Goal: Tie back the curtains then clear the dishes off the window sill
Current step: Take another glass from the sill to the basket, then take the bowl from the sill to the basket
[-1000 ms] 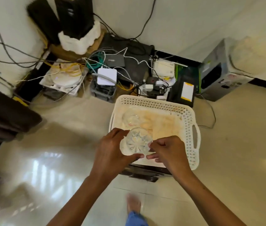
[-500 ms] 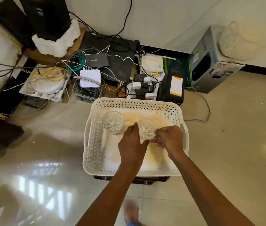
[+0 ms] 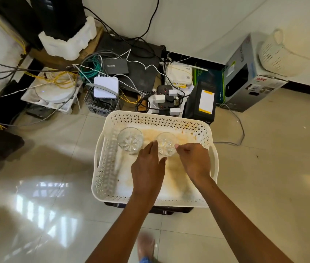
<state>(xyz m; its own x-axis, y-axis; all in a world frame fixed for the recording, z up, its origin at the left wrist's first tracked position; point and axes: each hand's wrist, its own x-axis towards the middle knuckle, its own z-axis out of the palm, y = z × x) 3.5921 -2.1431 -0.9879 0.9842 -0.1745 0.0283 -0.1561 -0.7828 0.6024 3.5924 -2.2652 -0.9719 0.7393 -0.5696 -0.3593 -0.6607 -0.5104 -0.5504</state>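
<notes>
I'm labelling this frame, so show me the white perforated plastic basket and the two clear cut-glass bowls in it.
white perforated plastic basket (image 3: 156,118): head view, far rim.
left clear cut-glass bowl (image 3: 129,140): head view, its middle.
right clear cut-glass bowl (image 3: 166,146): head view, its middle.

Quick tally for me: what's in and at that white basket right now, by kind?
Cut-glass bowls in the basket: 2, one sitting free, one between the hands
White perforated basket: 1
Hands at the bowl: 2, left hand, right hand
Total: 5
</notes>
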